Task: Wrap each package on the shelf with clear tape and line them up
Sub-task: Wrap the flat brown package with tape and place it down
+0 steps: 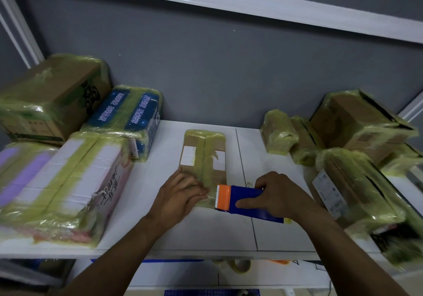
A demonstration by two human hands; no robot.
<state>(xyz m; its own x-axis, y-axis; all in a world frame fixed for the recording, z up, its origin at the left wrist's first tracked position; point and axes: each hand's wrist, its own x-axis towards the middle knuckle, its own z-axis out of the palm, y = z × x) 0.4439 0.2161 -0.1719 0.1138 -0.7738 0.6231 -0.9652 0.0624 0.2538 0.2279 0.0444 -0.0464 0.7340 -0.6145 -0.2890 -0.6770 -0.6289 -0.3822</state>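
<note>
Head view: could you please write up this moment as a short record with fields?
surface: white shelf
package in work: flat cardboard package, centre, partly taped
left hand: presses the package's near end
right hand: grips a blue and orange tape dispenser at that end
wrapped packages: grouped at left and right

Centre package (194,142): brown cardboard, two white labels (188,155), yellow-green tinted tape (202,149). Tape dispenser (246,200): blue body, orange head. Far-left box (132,115): blue, white lettering. Near-left box (75,181): white and pink, dark script. Right-side packages (357,121): brown under same tint. Shelf (158,165) white; wall (217,78) grey.
</note>
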